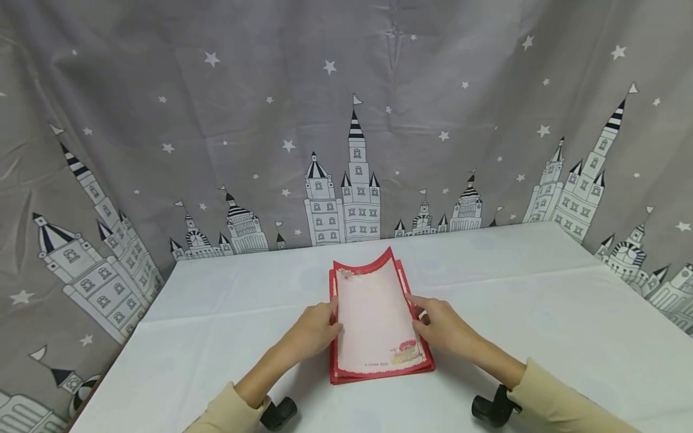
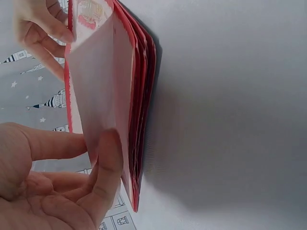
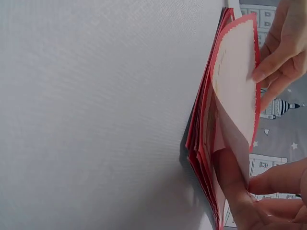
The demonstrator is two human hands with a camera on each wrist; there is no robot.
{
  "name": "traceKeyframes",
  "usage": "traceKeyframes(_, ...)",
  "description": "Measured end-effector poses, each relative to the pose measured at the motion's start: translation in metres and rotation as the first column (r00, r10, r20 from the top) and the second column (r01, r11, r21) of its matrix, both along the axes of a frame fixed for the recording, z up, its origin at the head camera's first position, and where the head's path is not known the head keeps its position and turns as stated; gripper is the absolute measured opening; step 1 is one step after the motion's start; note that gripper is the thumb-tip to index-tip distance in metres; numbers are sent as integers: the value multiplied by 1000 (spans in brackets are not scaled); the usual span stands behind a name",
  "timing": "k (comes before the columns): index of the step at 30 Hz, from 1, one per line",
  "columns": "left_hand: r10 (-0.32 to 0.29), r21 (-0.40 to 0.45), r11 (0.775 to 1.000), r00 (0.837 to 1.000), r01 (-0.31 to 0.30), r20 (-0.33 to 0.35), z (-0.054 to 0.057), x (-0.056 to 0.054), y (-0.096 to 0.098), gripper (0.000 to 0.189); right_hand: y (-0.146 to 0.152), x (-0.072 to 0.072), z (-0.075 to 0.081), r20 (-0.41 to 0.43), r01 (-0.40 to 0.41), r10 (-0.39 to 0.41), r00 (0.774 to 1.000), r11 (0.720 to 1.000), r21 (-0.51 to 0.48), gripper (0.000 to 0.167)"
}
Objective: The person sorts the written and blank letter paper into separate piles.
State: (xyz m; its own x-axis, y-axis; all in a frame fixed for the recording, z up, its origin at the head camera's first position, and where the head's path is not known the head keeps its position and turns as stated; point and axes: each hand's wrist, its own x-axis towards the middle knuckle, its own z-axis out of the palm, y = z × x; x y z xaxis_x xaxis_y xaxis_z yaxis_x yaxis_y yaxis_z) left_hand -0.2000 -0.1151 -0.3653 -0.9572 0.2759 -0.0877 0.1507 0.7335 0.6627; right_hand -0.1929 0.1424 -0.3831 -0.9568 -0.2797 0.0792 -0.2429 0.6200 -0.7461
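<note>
A pale pink sheet of paper [image 1: 373, 319] with a red scalloped border has a small printed picture at its lower right corner. My left hand [image 1: 314, 329] pinches its left edge between thumb and fingers; on the opposite edge my right hand [image 1: 444, 325] pinches it too. The sheet's far end curls upward. Beneath it lies a stack of red-edged papers [image 1: 431, 364] on the table. In the left wrist view the held sheet [image 2: 96, 81] bows away from the stack [image 2: 144, 67]. From the right wrist, the sheet [image 3: 240, 81] also shows lifted and curved, its underside partly hidden.
White cloth [image 1: 233, 349] covers the table. Behind it hangs a grey curtain [image 1: 249, 120] printed with castles and stars. Black wrist devices [image 1: 494, 409] sit below both sleeves, near the table's front.
</note>
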Motion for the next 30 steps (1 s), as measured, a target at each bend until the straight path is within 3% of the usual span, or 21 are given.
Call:
traceKeyframes(15, -3, 35, 999, 1000, 3, -15, -1, 0, 2, 65, 11, -2, -3, -1, -64, 64, 998, 992, -111, 56)
traceKeyframes(23, -17, 46, 999, 999, 18, -33, -1, -2, 6, 65, 17, -2, -2, -8, -44, 43, 999, 993, -111, 56)
traceKeyframes(30, -26, 131, 991, 997, 34, -67, -3, 0, 16, 70, 38, -2, 8, -30, -1, -2, 1000, 994, -107, 57)
